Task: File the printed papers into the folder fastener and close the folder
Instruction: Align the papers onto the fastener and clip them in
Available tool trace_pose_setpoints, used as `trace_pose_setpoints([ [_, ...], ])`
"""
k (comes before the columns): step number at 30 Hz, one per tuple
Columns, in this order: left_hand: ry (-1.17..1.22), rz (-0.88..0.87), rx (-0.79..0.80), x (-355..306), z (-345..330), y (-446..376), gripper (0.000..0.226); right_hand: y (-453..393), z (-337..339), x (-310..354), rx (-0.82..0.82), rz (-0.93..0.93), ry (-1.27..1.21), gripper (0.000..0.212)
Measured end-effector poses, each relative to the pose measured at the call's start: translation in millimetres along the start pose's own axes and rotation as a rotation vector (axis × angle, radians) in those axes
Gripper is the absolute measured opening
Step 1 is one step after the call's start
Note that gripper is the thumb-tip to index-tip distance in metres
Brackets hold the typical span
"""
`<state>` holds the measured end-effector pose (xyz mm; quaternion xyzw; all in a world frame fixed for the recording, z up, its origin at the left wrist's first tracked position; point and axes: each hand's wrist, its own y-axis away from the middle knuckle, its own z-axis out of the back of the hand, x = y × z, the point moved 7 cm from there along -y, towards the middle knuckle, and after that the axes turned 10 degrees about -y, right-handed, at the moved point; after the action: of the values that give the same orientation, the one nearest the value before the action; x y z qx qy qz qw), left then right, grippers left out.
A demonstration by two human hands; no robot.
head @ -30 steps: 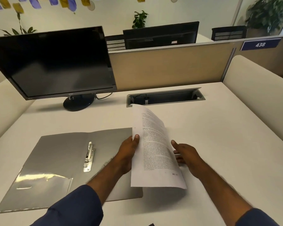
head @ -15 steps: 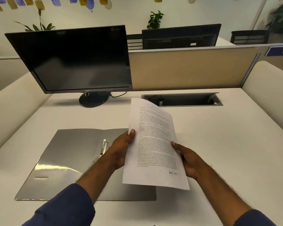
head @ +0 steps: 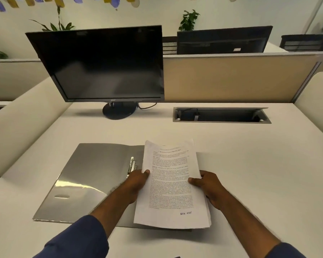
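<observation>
1. The left hand (head: 138, 180) pinches the left edge of the papers (head: 171, 185), thumb on top.
2. The right hand (head: 208, 185) pinches the right edge the same way.
3. The papers hang over the right half of the open grey folder (head: 93, 175) on the desk (head: 250, 164).
4. The metal fastener (head: 131, 166) lies just left of the papers.

Even, warm-tinted overhead light, fairly bright. Glare streak sat on the folder's (head: 86, 175) glossy left flap; the monitor screen (head: 104, 64) showed faint reflections. Soft shadows lay under the papers (head: 172, 185) and the monitor base. Wide-angle bending was obvious at the edges, partition lines curving. Printed text was soft, mostly unreadable.
</observation>
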<state>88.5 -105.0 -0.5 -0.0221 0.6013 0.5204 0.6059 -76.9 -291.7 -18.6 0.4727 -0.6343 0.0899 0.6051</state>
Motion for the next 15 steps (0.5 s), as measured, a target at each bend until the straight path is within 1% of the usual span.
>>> trace_pose_setpoints([
  [3, 0.033, -0.028, -0.014, 2, 3, 1, 0.038, 2, -9, -4, 0.027, -0.008, -0.076, 0.028],
  [6, 0.074, -0.036, 0.006, 3, 8, 2, 0.037, 7, -23, -7, 0.138, -0.044, -0.159, 0.034],
  [11, 0.051, -0.031, 0.013, 4, 19, -1, 0.045, 4, -27, -12, 0.100, -0.068, -0.159, 0.037],
  [12, 0.030, -0.027, 0.009, 3, 22, -1, 0.050, 3, -28, -12, 0.101, -0.075, -0.167, 0.037],
  [15, -0.137, -0.039, -0.046, -2, 38, -3, 0.062, 1, -27, -13, 0.107, -0.088, -0.196, 0.036],
])
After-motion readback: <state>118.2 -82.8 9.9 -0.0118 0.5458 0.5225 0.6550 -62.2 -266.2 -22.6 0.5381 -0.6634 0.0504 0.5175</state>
